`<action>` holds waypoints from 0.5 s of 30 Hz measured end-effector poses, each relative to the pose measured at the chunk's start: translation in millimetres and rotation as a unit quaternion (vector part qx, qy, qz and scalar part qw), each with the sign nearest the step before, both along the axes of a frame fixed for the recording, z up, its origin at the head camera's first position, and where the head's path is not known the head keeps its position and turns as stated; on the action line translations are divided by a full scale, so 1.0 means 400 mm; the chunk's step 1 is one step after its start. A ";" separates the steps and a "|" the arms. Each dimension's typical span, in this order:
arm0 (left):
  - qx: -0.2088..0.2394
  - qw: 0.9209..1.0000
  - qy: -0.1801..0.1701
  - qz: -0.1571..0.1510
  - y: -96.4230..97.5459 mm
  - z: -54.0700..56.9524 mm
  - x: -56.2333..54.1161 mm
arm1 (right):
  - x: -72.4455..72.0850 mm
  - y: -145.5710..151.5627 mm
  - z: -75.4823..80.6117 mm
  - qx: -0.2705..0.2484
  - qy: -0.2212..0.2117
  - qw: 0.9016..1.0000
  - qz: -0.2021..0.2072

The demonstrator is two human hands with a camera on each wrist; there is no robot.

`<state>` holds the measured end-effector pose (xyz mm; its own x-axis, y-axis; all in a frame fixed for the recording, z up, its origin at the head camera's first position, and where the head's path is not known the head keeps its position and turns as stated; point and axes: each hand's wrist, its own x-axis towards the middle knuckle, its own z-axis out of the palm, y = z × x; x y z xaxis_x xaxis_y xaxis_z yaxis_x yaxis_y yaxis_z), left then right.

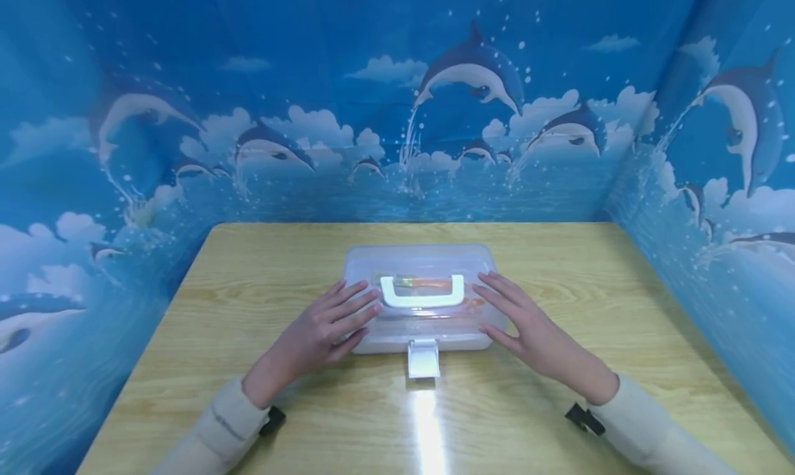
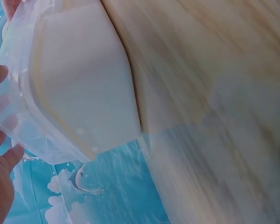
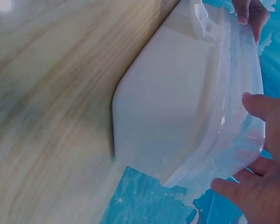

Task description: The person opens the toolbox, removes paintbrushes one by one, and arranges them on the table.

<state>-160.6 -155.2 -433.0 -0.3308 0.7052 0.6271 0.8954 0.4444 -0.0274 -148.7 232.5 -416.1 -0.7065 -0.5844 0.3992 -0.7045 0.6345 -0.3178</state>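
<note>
A storage box (image 1: 428,328) with a clear lid (image 1: 422,254) sits on the table before me. Its white handle (image 1: 424,300) lies folded on the lid, and the front latch (image 1: 424,361) sticks out toward me, away from the box wall. My left hand (image 1: 323,326) rests at the lid's left end, fingers spread and fairly straight. At the right end, my right hand (image 1: 528,323) touches the lid with spread fingers. In the right wrist view its thumb (image 3: 259,105) lies along the lid's edge. Something orange and green shows blurred through the lid.
The wood-grain table (image 1: 261,254) extends on all sides of the box. Behind it and along both sides hangs a blue curtain (image 1: 348,40) printed with dolphins. Black straps (image 1: 585,418) show at both cuffs.
</note>
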 end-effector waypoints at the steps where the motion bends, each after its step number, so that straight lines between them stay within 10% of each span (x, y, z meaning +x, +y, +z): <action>1: 0.000 1.000 0.000 0.000 0.000 0.000 0.001 | 0.001 0.001 -0.001 -0.003 -0.003 1.000 0.001; 15: 0.011 0.999 -0.042 0.016 0.002 -0.009 0.016 | -0.002 -0.010 -0.024 -0.043 0.035 0.998 0.026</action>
<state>-154.3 -154.4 -436.5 -0.4054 0.6793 0.6118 0.8792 0.4729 0.0575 -149.5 228.6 -425.5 -0.6438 -0.5815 0.4973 -0.7589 0.5685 -0.3177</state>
